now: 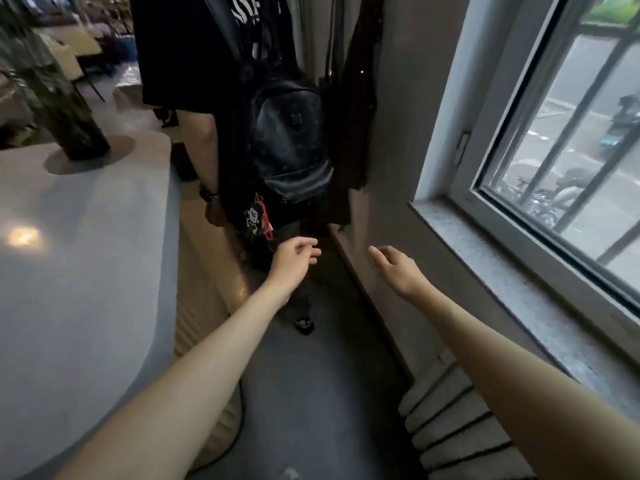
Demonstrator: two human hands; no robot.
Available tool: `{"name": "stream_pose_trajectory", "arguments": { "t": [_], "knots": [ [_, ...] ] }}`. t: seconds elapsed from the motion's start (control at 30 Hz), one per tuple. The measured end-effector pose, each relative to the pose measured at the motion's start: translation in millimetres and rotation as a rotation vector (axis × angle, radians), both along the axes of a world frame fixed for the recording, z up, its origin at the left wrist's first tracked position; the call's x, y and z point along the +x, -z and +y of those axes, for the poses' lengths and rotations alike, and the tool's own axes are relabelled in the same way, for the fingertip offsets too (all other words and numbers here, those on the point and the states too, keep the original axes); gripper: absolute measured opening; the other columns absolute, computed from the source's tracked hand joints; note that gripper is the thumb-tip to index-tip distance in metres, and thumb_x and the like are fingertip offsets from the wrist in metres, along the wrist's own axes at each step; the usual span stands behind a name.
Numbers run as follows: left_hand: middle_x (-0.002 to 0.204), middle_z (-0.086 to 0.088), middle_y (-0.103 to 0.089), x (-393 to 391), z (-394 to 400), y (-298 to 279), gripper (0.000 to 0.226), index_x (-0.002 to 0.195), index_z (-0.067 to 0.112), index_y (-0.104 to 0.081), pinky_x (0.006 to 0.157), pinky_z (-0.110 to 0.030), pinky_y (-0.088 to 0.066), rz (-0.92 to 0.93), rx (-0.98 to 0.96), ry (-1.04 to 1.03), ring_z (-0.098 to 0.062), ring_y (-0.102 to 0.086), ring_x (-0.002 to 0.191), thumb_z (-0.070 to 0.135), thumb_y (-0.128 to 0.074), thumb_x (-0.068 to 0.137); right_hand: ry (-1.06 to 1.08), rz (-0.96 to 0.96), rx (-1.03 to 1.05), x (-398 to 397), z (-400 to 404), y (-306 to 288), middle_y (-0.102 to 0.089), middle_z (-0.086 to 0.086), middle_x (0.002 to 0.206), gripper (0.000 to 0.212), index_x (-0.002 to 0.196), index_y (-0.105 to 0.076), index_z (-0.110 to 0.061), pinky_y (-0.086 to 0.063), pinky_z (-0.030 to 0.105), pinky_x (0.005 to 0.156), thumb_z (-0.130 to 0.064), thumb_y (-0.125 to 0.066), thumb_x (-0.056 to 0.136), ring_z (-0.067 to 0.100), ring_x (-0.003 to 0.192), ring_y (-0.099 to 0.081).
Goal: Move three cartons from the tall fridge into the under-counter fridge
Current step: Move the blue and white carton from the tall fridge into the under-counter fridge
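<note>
Left hand (294,258) & right hand (398,268) both loose, holding nothing; no fridge or carton visible — prob. walking to the tall fridge; black leather backpack (291,136) blocks the aisle.

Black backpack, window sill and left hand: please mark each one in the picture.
black backpack (290,140), head view, front panel.
window sill (512,282), head view, bare stone top.
left hand (294,258), head view, back of the hand.

Counter (86,237) left, window (571,150) right, backpack (291,140) ahead between.

Grey counter (86,254) left, barred window (571,140) right, dark floor (311,393) between.
</note>
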State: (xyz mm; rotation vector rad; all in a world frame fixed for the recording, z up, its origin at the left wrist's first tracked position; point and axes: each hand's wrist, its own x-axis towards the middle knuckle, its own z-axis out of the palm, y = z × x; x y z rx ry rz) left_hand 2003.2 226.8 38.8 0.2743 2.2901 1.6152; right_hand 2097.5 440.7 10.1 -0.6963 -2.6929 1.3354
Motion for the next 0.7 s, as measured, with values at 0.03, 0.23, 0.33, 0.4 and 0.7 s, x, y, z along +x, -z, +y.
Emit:
{"name": "stream_pose_trajectory", "arguments": {
  "t": [0.03,0.23,0.33,0.4,0.7],
  "knots": [
    [0.113,0.0,-0.074,-9.8,1.8,3.1,0.025,0.119,0.021,-0.066,0.073,-0.023,-0.047,-0.003,0.001,-0.015,-0.012,-0.071,0.1,0.02,-0.043,0.109,-0.015,-0.002,-0.017,-12.6,3.4,2.1,-0.067,0.004,0.12,0.053,0.125,-0.063,-0.02,-0.042,0.03,0.088,-0.063,-0.041,0.101,0.023,0.113,-0.061],
    [0.111,0.003,-0.074,-79.9,16.4,22.6,0.026,0.12,0.022,-0.067,0.078,-0.025,-0.048,-0.016,-0.006,-0.058,-0.009,-0.07,0.1,0.021,-0.044,0.109,-0.084,-0.044,-0.078,-96.2,21.7,14.7,-0.065,0.009,0.127,0.063,0.137,-0.057,-0.015,-0.046,0.033,0.093,-0.064,-0.042,0.1,0.026,0.117,-0.061],
    [0.111,0.003,-0.074,-116.9,26.4,25.2,0.027,0.124,0.019,-0.066,0.078,-0.024,-0.049,-0.019,0.01,-0.069,-0.008,-0.07,0.1,0.022,-0.044,0.109,-0.109,-0.07,-0.075,-134.4,31.5,13.5,-0.062,0.01,0.133,0.067,0.142,-0.053,-0.015,-0.047,0.036,0.097,-0.065,-0.042,0.1,0.027,0.121,-0.059],
    [0.112,0.004,-0.073,-148.9,35.2,24.6,0.028,0.126,0.02,-0.066,0.083,-0.027,-0.049,-0.026,0.019,-0.072,-0.009,-0.07,0.102,0.022,-0.043,0.109,-0.135,-0.068,-0.046,-168.8,39.2,9.3,-0.062,0.007,0.133,0.065,0.143,-0.053,-0.017,-0.046,0.032,0.091,-0.065,-0.041,0.1,0.023,0.119,-0.059],
    [0.113,0.004,-0.073,-300.8,59.9,6.2,0.029,0.128,0.02,-0.066,0.085,-0.026,-0.048,-0.021,0.083,-0.115,-0.007,-0.068,0.102,0.022,-0.043,0.109,-0.177,-0.027,0.011,-329.0,63.5,-17.6,-0.061,-0.014,0.104,0.058,0.136,-0.057,-0.027,-0.042,0.016,0.07,-0.068,-0.042,0.098,-0.003,0.091,-0.056]
  ]
}}
